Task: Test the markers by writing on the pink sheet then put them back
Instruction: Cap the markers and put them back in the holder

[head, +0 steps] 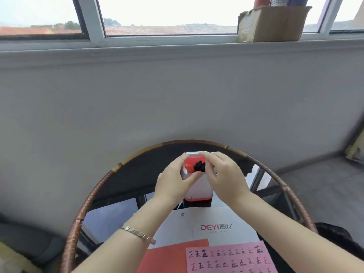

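Head view suggests the put-back step, since the pink sheet at the near tabletop edge is already rowed with test marks: the left hand grips the white marker holder by its side, the right hand curls over its rim above the markers, which next need pressing home

Marker box at centre, its open top crowded by left grip and right grip, bare glass counter free to its left and behind, raised wicker rim around, flat pink sheet and papers covering the near side.
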`<act>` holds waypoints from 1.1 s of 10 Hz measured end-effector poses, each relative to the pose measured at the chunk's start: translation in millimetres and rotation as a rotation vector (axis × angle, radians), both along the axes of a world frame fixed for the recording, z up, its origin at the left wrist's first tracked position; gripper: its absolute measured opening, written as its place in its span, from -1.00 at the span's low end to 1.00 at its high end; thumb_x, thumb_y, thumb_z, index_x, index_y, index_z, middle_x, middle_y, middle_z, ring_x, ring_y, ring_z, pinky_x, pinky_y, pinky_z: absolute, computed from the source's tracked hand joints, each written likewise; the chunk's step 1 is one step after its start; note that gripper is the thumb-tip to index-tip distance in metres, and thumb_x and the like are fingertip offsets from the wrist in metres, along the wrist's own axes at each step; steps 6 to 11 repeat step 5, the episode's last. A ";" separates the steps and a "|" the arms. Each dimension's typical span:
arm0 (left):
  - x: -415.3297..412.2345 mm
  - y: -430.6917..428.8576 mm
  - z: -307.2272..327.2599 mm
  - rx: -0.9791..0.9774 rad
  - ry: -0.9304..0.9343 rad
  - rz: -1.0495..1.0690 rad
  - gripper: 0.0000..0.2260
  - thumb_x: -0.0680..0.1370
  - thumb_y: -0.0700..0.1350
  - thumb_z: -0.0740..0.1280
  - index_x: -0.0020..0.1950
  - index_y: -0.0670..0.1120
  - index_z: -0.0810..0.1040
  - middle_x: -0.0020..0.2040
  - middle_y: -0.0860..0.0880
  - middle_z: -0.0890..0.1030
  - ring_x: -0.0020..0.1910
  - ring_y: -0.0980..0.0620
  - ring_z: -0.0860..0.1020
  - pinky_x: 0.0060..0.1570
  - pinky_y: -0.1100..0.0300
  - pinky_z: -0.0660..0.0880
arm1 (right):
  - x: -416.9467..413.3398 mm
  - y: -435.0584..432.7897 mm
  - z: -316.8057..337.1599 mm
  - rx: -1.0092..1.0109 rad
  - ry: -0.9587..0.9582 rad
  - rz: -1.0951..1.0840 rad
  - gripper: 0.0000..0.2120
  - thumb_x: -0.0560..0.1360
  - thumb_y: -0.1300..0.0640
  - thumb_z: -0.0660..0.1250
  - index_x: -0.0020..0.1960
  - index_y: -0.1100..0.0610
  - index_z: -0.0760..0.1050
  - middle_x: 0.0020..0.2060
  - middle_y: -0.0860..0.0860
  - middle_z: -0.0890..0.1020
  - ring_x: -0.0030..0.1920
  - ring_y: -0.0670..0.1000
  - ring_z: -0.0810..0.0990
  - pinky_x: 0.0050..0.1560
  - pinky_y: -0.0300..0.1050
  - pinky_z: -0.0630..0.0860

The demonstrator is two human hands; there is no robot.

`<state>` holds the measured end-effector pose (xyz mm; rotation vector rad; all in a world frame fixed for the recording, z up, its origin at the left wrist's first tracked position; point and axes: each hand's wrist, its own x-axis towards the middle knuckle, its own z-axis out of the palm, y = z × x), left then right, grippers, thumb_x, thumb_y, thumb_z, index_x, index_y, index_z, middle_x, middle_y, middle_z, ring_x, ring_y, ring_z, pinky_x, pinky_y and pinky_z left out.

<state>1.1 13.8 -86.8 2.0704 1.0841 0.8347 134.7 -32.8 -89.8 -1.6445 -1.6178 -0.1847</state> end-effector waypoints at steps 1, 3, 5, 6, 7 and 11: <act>0.8 2.5 -2.8 0.003 0.004 -0.010 -0.65 0.48 0.12 0.34 0.25 0.24 0.41 -0.16 0.43 0.44 -0.10 0.38 0.43 0.21 0.09 0.40 | -5.9 4.4 3.3 0.009 -0.176 -0.057 -0.64 0.49 0.13 0.10 0.13 0.22 0.56 -0.04 0.09 0.68 0.00 0.13 0.64 -0.05 0.02 0.60; 0.8 0.4 1.4 -0.022 0.088 -0.033 -0.64 0.54 0.08 0.25 0.33 0.17 0.35 -0.08 0.38 0.36 0.01 0.21 0.39 0.02 0.27 0.40 | -11.5 -9.8 17.0 -0.270 0.040 0.023 -0.62 0.54 0.19 0.15 0.31 -0.07 0.39 0.16 -0.04 0.56 0.11 0.01 0.52 0.07 -0.12 0.48; -9.5 -3.0 11.4 -0.231 0.300 -0.031 -0.32 0.59 0.09 0.14 0.50 0.05 -0.29 0.53 0.02 -0.22 0.51 0.01 -0.15 0.45 -0.09 -0.05 | -4.8 -43.1 27.3 -0.385 0.050 0.001 -0.61 0.53 0.21 0.14 0.33 -0.03 0.39 0.09 0.09 0.60 -0.25 -0.05 0.47 -0.13 -0.10 0.50; -9.5 -3.0 11.4 -0.231 0.300 -0.031 -0.32 0.59 0.09 0.14 0.50 0.05 -0.29 0.53 0.02 -0.22 0.51 0.01 -0.15 0.45 -0.09 -0.05 | -4.8 -43.1 27.3 -0.385 0.050 0.001 -0.61 0.53 0.21 0.14 0.33 -0.03 0.39 0.09 0.09 0.60 -0.25 -0.05 0.47 -0.13 -0.10 0.50; -9.5 -3.0 11.4 -0.231 0.300 -0.031 -0.32 0.59 0.09 0.14 0.50 0.05 -0.29 0.53 0.02 -0.22 0.51 0.01 -0.15 0.45 -0.09 -0.05 | -4.8 -43.1 27.3 -0.385 0.050 0.001 -0.61 0.53 0.21 0.14 0.33 -0.03 0.39 0.09 0.09 0.60 -0.25 -0.05 0.47 -0.13 -0.10 0.50; -9.5 -3.0 11.4 -0.231 0.300 -0.031 -0.32 0.59 0.09 0.14 0.50 0.05 -0.29 0.53 0.02 -0.22 0.51 0.01 -0.15 0.45 -0.09 -0.05 | -4.8 -43.1 27.3 -0.385 0.050 0.001 -0.61 0.53 0.21 0.14 0.33 -0.03 0.39 0.09 0.09 0.60 -0.25 -0.05 0.47 -0.13 -0.10 0.50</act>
